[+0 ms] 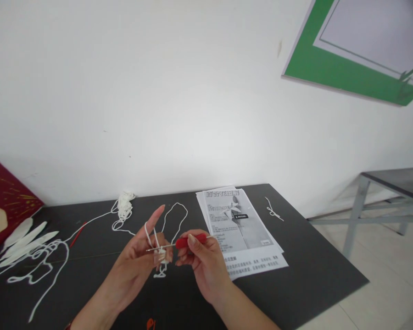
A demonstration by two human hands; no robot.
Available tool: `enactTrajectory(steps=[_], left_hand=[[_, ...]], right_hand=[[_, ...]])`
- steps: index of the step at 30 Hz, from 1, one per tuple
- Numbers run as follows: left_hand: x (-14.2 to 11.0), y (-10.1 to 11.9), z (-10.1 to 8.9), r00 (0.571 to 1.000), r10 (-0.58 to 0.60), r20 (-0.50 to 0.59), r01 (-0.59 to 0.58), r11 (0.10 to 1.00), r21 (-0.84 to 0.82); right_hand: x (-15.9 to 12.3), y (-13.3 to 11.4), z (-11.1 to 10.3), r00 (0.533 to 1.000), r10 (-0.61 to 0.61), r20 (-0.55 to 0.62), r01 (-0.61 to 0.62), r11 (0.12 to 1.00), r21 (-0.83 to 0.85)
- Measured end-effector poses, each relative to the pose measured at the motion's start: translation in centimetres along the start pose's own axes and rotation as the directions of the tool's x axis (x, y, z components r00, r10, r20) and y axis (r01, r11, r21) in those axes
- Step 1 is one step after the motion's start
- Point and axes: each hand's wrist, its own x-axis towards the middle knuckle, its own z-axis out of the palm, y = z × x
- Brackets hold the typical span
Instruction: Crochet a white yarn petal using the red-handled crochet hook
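Note:
My left hand [137, 254] pinches a small piece of white crochet work [162, 261], with its index finger raised and white yarn [151, 233] looped over it. In my right hand [203, 256] is a crochet hook [192, 240] with a red handle, gripped between thumb and fingers. Its thin metal shaft points left and passes through or against the loops at the top of the crochet piece; which of the two I cannot tell. A strand of yarn [177, 205] arcs on the table behind both hands.
Printed sheets [258, 263] lie on the black table [289, 284] right of my hands. A yarn bundle [125, 205] sits near the wall. White crocheted petals [30, 240], loose yarn and a red stick [77, 234] are at left. An orange object [150, 323] lies at the front edge.

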Motion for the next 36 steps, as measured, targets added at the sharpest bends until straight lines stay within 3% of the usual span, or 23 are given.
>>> enactTrajectory(steps=[12, 26, 36], left_hand=[[-0.33, 0.22, 0.78, 0.997, -0.071, 0.011, 0.069, 0.987, 0.145], [-0.1, 0.44, -0.13, 0.999, -0.039, 0.039, 0.032, 0.986, 0.162], [-0.28, -0.13, 0.53, 0.997, 0.054, -0.058, -0.042, 0.982, 0.182]], right_hand=[[0.09, 0.24, 0.24, 0.996, 0.07, 0.058, -0.071, 0.997, 0.021], [0.39, 0.13, -0.23, 0.999, 0.034, 0.035, -0.036, 0.998, 0.057], [0.34, -0.21, -0.12, 0.999, 0.049, 0.012, -0.05, 0.998, 0.05]])
